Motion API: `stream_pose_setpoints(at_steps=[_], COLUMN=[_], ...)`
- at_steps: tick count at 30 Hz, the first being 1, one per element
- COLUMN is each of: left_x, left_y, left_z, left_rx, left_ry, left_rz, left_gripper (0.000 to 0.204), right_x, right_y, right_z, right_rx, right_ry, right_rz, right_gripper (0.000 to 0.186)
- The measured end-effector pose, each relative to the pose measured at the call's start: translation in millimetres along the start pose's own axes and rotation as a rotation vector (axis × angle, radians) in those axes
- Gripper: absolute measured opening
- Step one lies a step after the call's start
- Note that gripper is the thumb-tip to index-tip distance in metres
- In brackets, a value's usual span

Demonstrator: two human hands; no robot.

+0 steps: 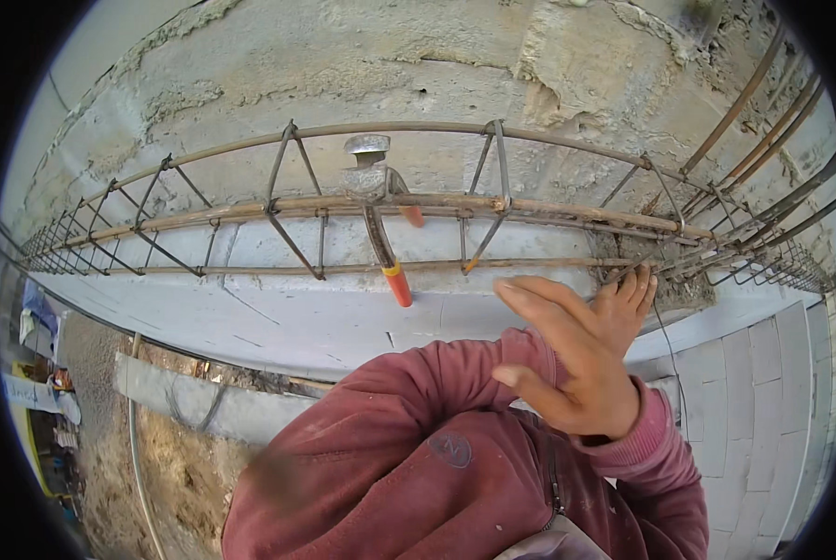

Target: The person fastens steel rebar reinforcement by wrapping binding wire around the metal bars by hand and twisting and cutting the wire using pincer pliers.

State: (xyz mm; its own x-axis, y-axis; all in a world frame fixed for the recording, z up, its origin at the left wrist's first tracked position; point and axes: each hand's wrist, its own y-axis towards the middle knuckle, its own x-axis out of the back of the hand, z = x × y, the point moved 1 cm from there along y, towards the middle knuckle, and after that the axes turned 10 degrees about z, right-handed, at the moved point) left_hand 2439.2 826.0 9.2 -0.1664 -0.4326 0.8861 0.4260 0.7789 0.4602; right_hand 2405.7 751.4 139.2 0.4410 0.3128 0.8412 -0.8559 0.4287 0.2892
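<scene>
Steel cage (455,201) runs left to right, ends hard to make out; pincers (378,235) sit mid-cage; right hand (581,371) is spread wide, partly covering the left hand (620,311) by the cage's near bar; can't tell its grip.

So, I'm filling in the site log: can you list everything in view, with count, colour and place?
Steel cage: 1, rusty brown, across the middle
Pincers: 1, silver with orange-red handles, on the cage
Steel bars: several, brown, upper right
Rough wall: 1, grey, top
Ledge: 1, pale grey, below the cage
Thin wire: 1, dark, right
Blocks: many, grey, lower right
Slab: 1, grey, lower left
Pole: 1, pale, lower left
Clutter: count unclear, mixed colours, far left
Sweatshirt: 1, dull red, lower centre
Left hand: 1, bare, fingertips at the cage's lower right
Right hand: 1, bare, in front of the left
</scene>
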Motion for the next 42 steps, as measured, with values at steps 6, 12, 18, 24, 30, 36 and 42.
stream_pose_setpoints(at_steps=[6,12,18,24,30,36,42], left_x=[16.8,16.6,17.5,1.1,-21.9,-9.3,-13.0], left_y=[7.0,5.7,-4.3,-41.1,-2.7,20.0,17.6], left_z=[1.1,14.3,17.2,-1.3,-27.6,-36.0,-35.6], left_rx=[-0.159,-0.152,-0.229,-0.343,0.051,0.052,-0.001], left_ry=[-0.207,-0.236,-0.377,-1.272,-2.269,-2.345,-2.250], left_rz=[-0.025,-0.037,-0.240,0.156,0.560,0.558,0.499], left_gripper=[0.059,0.066,0.061,0.039,0.035,0.017,0.013], right_x=[-79.9,-53.2,60.9,97.3,66.3,77.6,82.0], right_y=[82.0,84.9,33.5,-116.7,-185.9,-190.2,-171.8], right_z=[-20.1,13.9,25.3,2.1,-10.1,-42.5,-67.1], right_rx=[-0.069,0.176,0.349,-0.018,-0.762,-1.078,-0.983], right_ry=[0.494,0.630,0.616,-0.046,0.272,-0.503,-0.895], right_rz=[-0.174,-0.505,-0.830,-1.307,-1.127,-0.230,0.015], right_gripper=[0.030,0.026,0.026,0.041,0.040,0.020,0.031])
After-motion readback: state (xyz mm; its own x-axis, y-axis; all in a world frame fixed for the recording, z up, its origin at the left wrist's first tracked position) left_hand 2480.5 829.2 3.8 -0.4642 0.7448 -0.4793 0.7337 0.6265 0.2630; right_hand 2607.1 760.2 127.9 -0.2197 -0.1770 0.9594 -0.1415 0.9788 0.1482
